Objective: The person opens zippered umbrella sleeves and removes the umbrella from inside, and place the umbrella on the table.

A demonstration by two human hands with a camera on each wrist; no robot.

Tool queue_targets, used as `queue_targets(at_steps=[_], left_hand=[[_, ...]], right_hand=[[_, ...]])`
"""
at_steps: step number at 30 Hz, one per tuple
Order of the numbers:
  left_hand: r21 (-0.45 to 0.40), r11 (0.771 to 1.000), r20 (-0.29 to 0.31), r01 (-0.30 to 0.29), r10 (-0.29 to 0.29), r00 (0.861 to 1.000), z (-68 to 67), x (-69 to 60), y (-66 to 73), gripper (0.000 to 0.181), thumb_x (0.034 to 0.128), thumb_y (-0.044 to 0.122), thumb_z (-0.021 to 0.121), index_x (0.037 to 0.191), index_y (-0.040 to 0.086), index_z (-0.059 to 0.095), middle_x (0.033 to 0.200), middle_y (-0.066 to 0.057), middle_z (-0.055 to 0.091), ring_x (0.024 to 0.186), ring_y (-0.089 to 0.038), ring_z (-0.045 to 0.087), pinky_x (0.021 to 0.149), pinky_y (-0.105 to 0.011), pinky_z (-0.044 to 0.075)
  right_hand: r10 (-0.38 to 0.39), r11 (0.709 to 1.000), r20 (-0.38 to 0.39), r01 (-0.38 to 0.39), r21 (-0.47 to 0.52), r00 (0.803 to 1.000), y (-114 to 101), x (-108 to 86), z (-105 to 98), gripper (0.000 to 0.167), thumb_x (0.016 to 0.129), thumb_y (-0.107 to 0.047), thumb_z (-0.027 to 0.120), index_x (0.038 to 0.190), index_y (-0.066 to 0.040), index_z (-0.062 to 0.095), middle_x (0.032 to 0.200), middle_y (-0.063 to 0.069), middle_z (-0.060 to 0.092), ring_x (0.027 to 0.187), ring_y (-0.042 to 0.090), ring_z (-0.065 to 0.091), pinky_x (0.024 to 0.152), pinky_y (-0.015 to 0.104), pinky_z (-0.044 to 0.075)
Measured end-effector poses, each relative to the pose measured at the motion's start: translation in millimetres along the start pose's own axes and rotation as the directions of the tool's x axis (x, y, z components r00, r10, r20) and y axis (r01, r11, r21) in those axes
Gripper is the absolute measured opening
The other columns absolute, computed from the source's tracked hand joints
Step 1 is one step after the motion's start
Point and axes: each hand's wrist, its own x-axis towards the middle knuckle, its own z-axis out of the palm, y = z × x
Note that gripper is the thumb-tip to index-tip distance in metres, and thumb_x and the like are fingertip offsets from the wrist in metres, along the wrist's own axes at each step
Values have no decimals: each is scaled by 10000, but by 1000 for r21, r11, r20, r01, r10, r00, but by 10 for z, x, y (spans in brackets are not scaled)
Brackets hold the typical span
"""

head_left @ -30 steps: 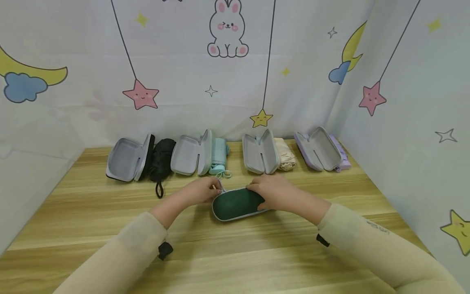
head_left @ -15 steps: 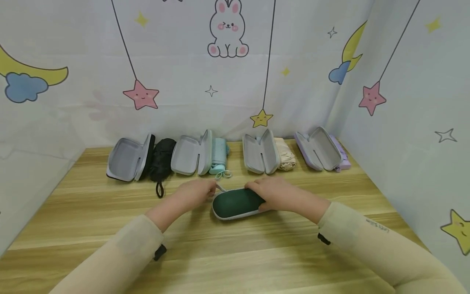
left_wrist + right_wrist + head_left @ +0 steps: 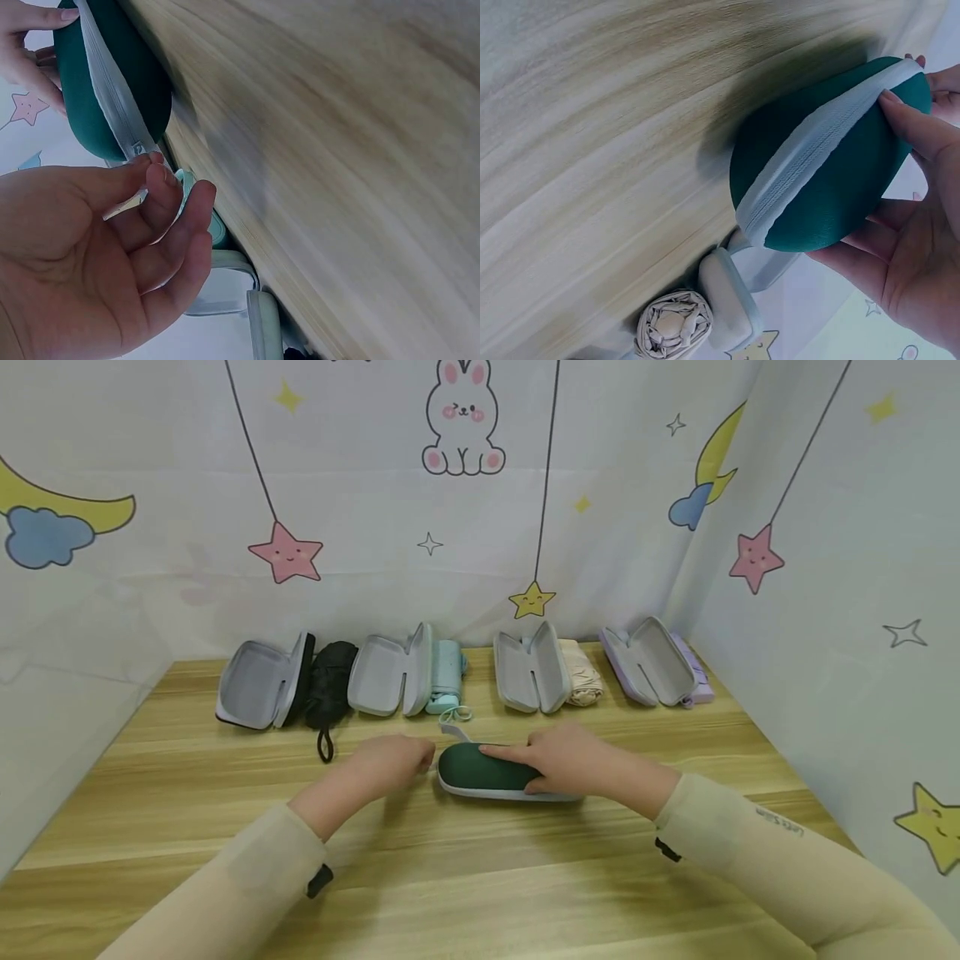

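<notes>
A green zip case [image 3: 480, 770] with a whitish zip band lies closed on the table in front of me. My right hand [image 3: 573, 760] grips its right part, index finger stretched along the top and thumb on the near side. At the case's left end, my left hand [image 3: 393, 766] pinches something small by the zip slider [image 3: 138, 148], apparently the pull; the fingertips mostly cover it. A pale strap [image 3: 454, 732] sticks up behind the case. In the right wrist view, the zip band [image 3: 810, 157] runs unbroken along the visible side.
Along the back stand several open grey-lined cases, such as the left one [image 3: 255, 685] and the right one [image 3: 652, 664]. Beside them lie folded umbrellas: black [image 3: 332, 681], teal [image 3: 447, 677], beige [image 3: 581, 675] and lilac [image 3: 697, 672]. A printed curtain [image 3: 360, 485] hangs behind the table.
The left hand has moved from the strap behind the case to its left end. The case has turned slightly, showing more near-side zip band. The right index finger has straightened over the top.
</notes>
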Motion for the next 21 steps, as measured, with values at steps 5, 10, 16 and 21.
queue_targets(at_steps=[5, 10, 16, 21], left_hand=[[-7, 1000, 19, 14, -14, 1000, 1, -16, 45, 161, 965, 20, 554, 865, 146, 562, 759, 1, 541, 663, -159, 480, 596, -347, 444], [-14, 1000, -5, -1, 1, 1000, 0, -23, 101, 113, 963, 45, 581, 888, 128, 595, 806, -20, 606, 713, -191, 571, 640, -374, 484], [-10, 999, -45, -53, 52, 998, 21, 14, 188, 74, 972, 99, 596, 899, 104, 602, 828, -53, 644, 775, -230, 637, 680, -394, 510], [-5, 1000, -43, -27, 27, 999, 30, 84, 277, 106, 978, 101, 585, 873, 108, 574, 796, -55, 623, 748, -228, 623, 661, -408, 504]], right_hand=[[40, 999, -18, -40, -6, 999, -51, -4, 16, 796, 873, -473, 698, 1534, -387, 263, 779, 13, 604, 597, 145, 535, 522, 335, 454], [107, 994, -31, -107, 1, 994, -128, 0, 54, 762, 883, -488, 680, 1530, -359, 297, 667, -2, 561, 606, 148, 556, 486, 333, 441], [177, 984, -38, -176, 28, 983, -226, -1, 58, 743, 901, -493, 654, 1531, -279, 323, 547, -27, 469, 511, 132, 496, 473, 332, 426], [244, 969, -8, -244, 35, 970, -331, 27, 26, 767, 918, -493, 628, 1544, -205, 291, 509, -16, 458, 442, 133, 451, 432, 321, 403]])
